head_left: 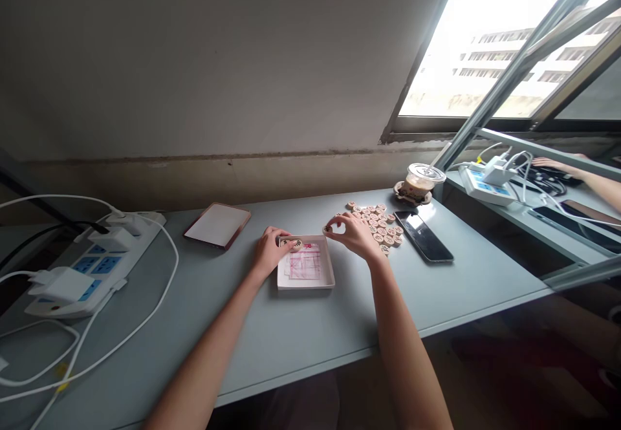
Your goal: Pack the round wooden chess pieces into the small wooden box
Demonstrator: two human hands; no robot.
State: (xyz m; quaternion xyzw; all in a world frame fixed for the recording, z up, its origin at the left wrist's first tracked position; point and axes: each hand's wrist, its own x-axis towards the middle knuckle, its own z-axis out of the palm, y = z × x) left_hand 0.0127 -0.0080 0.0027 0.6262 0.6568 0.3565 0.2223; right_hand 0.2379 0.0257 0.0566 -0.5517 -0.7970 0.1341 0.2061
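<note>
A shallow white box (306, 284) with pink and red markings on its inside bottom sits on the desk in front of me. A couple of round xiangqi pieces (297, 245) lie in its far left corner. My left hand (270, 251) is closed round the box's left wall, its thumb reaching inside against those pieces. Just beyond the box's far right corner, my right hand (356, 235) pinches one xiangqi piece (327, 229) between thumb and finger. Many more loose xiangqi pieces (380, 225) lie flat beside and behind the right hand, which partly hides them.
The box lid (217, 225) lies at the back left. A power strip (99, 265) with white cables takes up the left side. At right are a phone (424, 236) and a lidded drink cup (419, 183). Another person's hand (557, 163) rests beyond the metal frame (504, 87).
</note>
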